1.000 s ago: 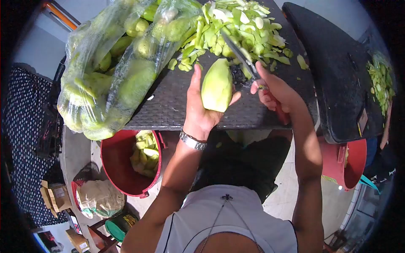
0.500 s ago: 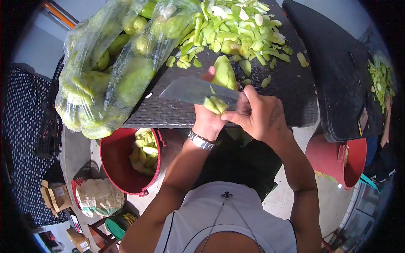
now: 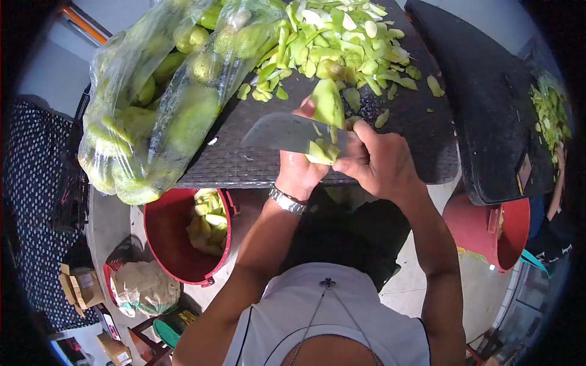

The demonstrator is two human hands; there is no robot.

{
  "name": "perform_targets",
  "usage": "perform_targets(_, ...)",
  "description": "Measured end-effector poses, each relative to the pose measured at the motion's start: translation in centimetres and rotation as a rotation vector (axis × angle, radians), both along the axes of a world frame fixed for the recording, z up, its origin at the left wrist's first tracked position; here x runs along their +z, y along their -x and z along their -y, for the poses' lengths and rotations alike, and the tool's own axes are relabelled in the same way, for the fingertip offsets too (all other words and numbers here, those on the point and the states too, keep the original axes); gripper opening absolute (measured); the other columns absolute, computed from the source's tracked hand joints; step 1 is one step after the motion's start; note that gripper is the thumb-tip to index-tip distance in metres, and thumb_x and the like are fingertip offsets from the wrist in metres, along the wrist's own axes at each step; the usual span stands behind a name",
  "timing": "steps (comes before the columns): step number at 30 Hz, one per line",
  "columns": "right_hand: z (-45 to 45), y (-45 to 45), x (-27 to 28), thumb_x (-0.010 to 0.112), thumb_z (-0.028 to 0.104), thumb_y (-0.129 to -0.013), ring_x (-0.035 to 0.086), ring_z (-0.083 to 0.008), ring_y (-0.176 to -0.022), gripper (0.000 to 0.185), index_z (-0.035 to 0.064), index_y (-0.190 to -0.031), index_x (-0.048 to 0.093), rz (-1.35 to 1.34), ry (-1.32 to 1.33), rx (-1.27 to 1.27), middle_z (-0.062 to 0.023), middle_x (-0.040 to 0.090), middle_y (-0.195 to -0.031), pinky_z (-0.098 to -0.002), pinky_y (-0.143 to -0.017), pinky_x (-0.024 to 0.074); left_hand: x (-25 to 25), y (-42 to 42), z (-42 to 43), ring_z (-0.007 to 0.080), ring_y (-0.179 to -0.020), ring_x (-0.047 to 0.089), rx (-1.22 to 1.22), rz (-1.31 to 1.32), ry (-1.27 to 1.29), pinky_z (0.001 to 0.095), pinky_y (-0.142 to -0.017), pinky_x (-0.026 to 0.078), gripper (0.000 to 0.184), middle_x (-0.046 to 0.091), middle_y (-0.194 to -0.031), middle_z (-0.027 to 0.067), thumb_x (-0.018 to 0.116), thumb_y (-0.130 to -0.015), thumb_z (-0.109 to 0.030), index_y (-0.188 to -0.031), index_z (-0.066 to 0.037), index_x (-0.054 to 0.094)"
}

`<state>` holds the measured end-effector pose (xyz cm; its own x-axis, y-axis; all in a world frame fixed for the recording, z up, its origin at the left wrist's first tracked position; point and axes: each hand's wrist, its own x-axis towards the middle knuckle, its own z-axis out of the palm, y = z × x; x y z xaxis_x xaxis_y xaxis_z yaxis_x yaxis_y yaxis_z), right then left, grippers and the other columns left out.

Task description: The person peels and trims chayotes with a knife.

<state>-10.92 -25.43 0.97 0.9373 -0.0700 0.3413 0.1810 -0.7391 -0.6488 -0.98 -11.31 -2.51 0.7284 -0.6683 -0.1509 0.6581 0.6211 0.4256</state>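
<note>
My left hand, with a metal watch on its wrist, is wrapped round a partly peeled pale green chayote. The knife's blade partly hides my left fingers. My right hand is closed on the handle end of a broad-bladed knife. The blade lies across the lower part of the chayote, pointing left. Cut green slivers cling to the blade, and a larger cut piece sits at its lower edge near my right thumb. Both hands are over the front edge of the dark woven table.
A clear plastic bag of chayotes rests at the table's left. Peelings are heaped at the back. A red bucket below left holds pale green pieces. Another red bucket stands below right, beside a black tabletop.
The knife and my right hand have shifted slightly right, and the blade is tilted differently. More slivers show on it. My left hand still grips the chayote.
</note>
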Motion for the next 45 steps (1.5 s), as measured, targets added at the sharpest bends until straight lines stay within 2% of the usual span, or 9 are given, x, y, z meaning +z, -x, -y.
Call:
perform_targets(7, 2.1, -2.0, -1.1, 0.078, 0.047, -0.087, 0.069, -0.0362, -0.060, 0.046, 0.0069, -0.087, 0.055, 0.005, 0.075, -0.090, -0.0100, 0.064, -0.063, -0.0471, -0.054, 0.0534, -1.4, -0.3, -1.2, 0.0222, -0.105, 0.069, -0.221, 0.215, 0.253, 0.0384, -0.089, 0.058, 0.040, 0.069, -0.119, 0.0112, 0.052, -0.101, -0.024, -0.136, -0.006, 0.056)
perform_targets(13, 1.8, -1.9, -1.0, 0.074, 0.049, -0.090, 0.070, -0.0402, -0.066, 0.045, 0.0071, -0.087, 0.059, -0.019, 0.098, -0.026, -0.0142, 0.066, -0.066, -0.0498, -0.060, 0.0546, -1.7, -0.1, -0.9, 0.0276, -0.095, 0.070, 0.000, -0.081, 0.002, 0.0406, -0.081, 0.061, 0.054, 0.067, -0.116, 0.0139, 0.058, -0.097, -0.042, -0.136, -0.006, 0.055)
perform_targets(16, 6.9, -5.9, -5.6, 0.063, 0.065, -0.091, 0.066, -0.0363, -0.056, 0.062, 0.0034, -0.090, 0.059, 0.235, 0.164, -0.153, -0.0153, 0.059, -0.060, -0.0460, -0.052, 0.0513, -0.4, 0.5, -0.7, 0.0313, -0.094, 0.069, -0.140, 0.110, 0.114, 0.0438, -0.079, 0.061, 0.054, 0.067, -0.111, 0.0146, 0.058, -0.098, -0.045, -0.132, -0.003, 0.058)
perform_targets(18, 8.1, -6.6, -4.9, 0.057, 0.070, -0.093, 0.058, -0.0278, -0.047, 0.067, 0.0033, -0.091, 0.058, -0.051, -0.118, -0.206, -0.0103, 0.054, -0.056, -0.0395, -0.046, 0.0467, 0.0, 0.2, -0.7, 0.0338, -0.092, 0.069, -0.128, 0.024, 0.134, 0.0456, -0.077, 0.061, 0.054, 0.068, -0.109, 0.0153, 0.057, -0.099, -0.047, -0.128, -0.002, 0.059)
perform_targets(20, 8.0, -6.1, -0.8, 0.052, 0.070, -0.097, 0.047, -0.0169, -0.041, 0.066, 0.0048, -0.092, 0.056, -0.773, -0.711, -0.268, -0.0028, 0.048, -0.054, -0.0318, -0.043, 0.0411, 0.9, 0.0, -0.5, 0.0310, -0.091, 0.069, -0.070, -0.066, 0.080, 0.0454, -0.076, 0.061, 0.054, 0.069, -0.107, 0.0129, 0.057, -0.099, -0.051, -0.124, -0.003, 0.061)
perform_targets(23, 6.6, -5.0, 0.3, 0.041, 0.080, -0.096, 0.034, -0.0083, -0.039, 0.076, 0.0053, -0.092, 0.056, -0.788, -0.732, -0.200, 0.0035, 0.037, -0.053, -0.0269, -0.039, 0.0327, -0.4, -1.9, -0.8, 0.0307, -0.090, 0.069, -0.012, -0.064, -0.073, 0.0423, -0.067, 0.058, 0.057, 0.069, -0.110, 0.0143, 0.056, -0.099, -0.057, -0.124, -0.006, 0.062)
perform_targets(26, 5.7, -4.0, -0.3, 0.044, 0.083, -0.091, 0.043, -0.0147, -0.039, 0.088, -0.0030, -0.096, 0.059, -0.727, -0.690, -0.124, -0.0057, 0.052, -0.055, -0.0313, -0.040, 0.0370, -1.1, -2.5, -0.2, 0.0299, -0.092, 0.070, 0.052, -0.077, -0.079, 0.0470, -0.080, 0.058, 0.054, 0.071, -0.106, 0.0130, 0.054, -0.101, -0.057, -0.120, -0.008, 0.064)
perform_targets(31, 0.8, -1.1, -1.2, 0.072, 0.057, -0.090, 0.067, -0.0330, -0.054, 0.060, -0.0007, -0.094, 0.055, 0.038, 0.010, -0.125, -0.0120, 0.068, -0.069, -0.0475, -0.054, 0.0527, 1.4, -1.6, -0.2, 0.0293, -0.091, 0.070, 0.041, -0.102, -0.138, 0.0445, -0.082, 0.058, 0.050, 0.071, -0.101, 0.0119, 0.058, -0.099, -0.054, -0.117, -0.008, 0.066)
perform_targets(45, -1.7, 0.5, -2.1, 0.085, 0.051, -0.078, 0.071, -0.0284, -0.058, 0.069, -0.0026, -0.111, 0.058, 0.167, 0.235, -0.068, -0.0076, 0.065, -0.066, -0.0381, -0.051, 0.0537, -0.4, -0.5, 0.3, 0.0278, -0.083, 0.074, 0.017, -0.014, -0.079, 0.0398, -0.074, 0.062, 0.046, 0.074, -0.095, 0.0131, 0.064, -0.095, -0.048, -0.110, -0.005, 0.068)
